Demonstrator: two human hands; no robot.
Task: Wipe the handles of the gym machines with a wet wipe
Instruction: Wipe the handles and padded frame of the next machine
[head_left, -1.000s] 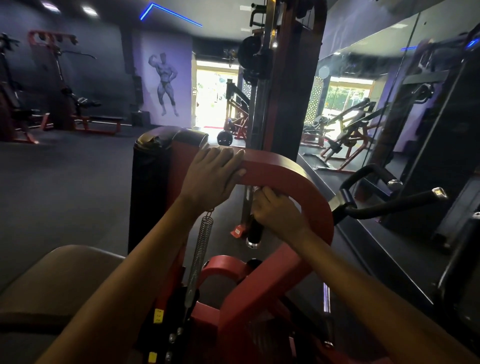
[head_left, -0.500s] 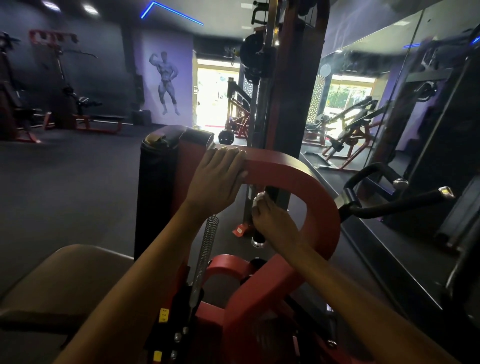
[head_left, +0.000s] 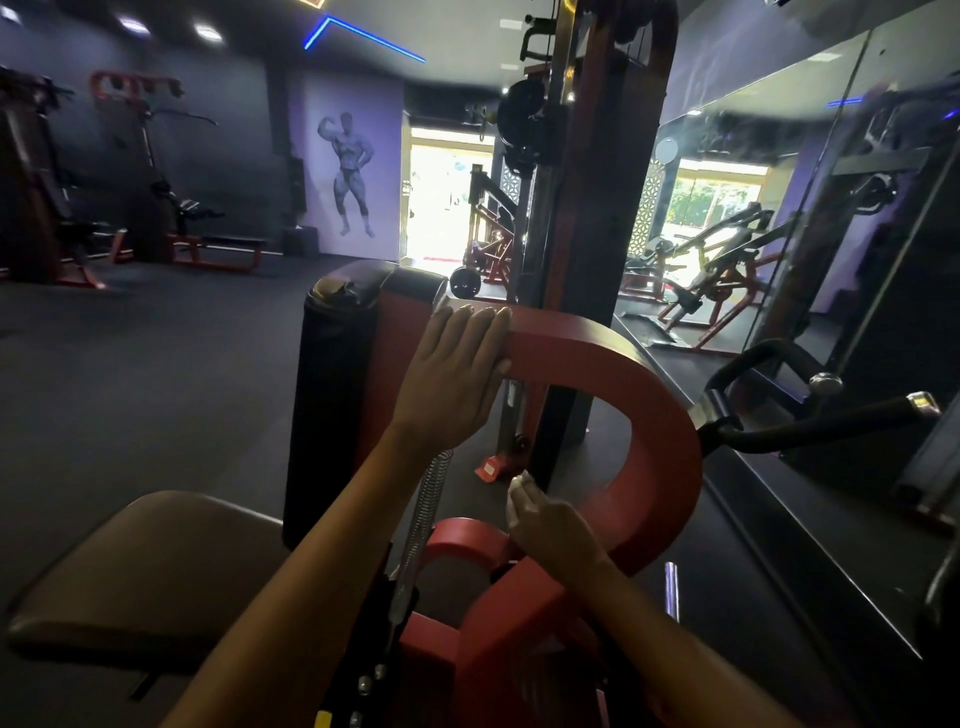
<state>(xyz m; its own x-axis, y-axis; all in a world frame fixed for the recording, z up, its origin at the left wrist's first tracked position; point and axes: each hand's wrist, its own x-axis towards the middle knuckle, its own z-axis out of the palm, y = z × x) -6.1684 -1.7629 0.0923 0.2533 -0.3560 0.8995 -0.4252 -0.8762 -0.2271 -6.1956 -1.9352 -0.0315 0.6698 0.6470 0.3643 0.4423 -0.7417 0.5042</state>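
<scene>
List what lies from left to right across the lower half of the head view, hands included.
Brown seat pad → coil spring → left hand resting on the red frame → right hand pinching a white wipe → curved red frame → black handle.

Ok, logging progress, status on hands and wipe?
Left hand flat on curved red steel frame. Right hand pinching crumpled white wet wipe. Nothing blocking.

Right hand (head_left: 550, 530): fingers curled away from cam, grip on white wet wipe (head_left: 519, 493) mostly hidden; only a crumpled bit shows. Left hand (head_left: 457, 374) covers part of red frame (head_left: 623, 374). Both forearms cut off at bottom edge. Spring (head_left: 423, 519) partly behind left wrist. Black handle (head_left: 810, 426) dim, blurred.
</scene>
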